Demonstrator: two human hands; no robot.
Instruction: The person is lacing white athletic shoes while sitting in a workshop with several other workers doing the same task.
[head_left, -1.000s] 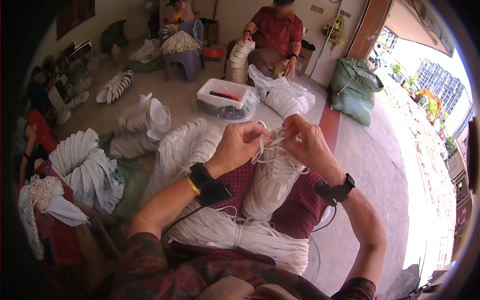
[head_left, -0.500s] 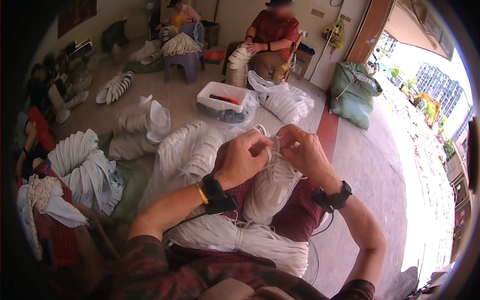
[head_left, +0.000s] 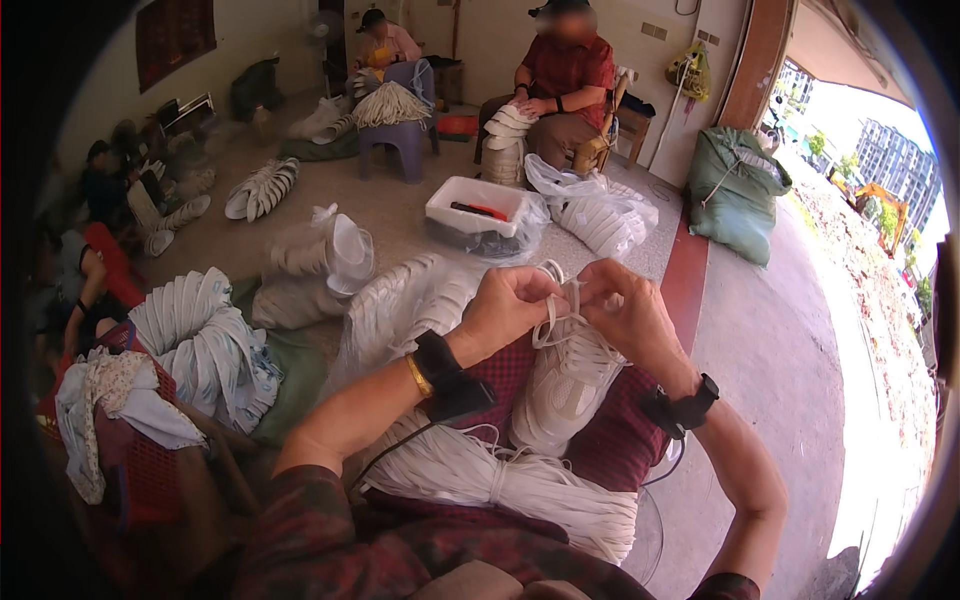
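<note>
A white shoe upper (head_left: 562, 392) stands toe toward me between my knees, with laces crossing its front. My left hand (head_left: 508, 308) pinches a white shoelace (head_left: 546, 332) at the upper's collar, and a loop of it hangs below the fingers. Close beside it, my right hand (head_left: 632, 312) is also closed at the top of the lacing, fingertips together on the lace; the exact grip is partly hidden. Across my lap lies a thick bundle of white shoelaces (head_left: 450, 472), tied around its middle.
Nested shoe uppers (head_left: 205, 345) are piled at left beside a red basket (head_left: 150, 470) with cloths over it. Ahead are bagged uppers (head_left: 400, 300), a white foam box (head_left: 480, 205) and a plastic bag of uppers (head_left: 605, 215). Green sack (head_left: 738, 195) stands right. Other people sit working nearby.
The whole view has shifted, so the scene sits farther right and lower. Both hands stay at the shoe upper's top; the lace loop under my left hand shows more openly.
</note>
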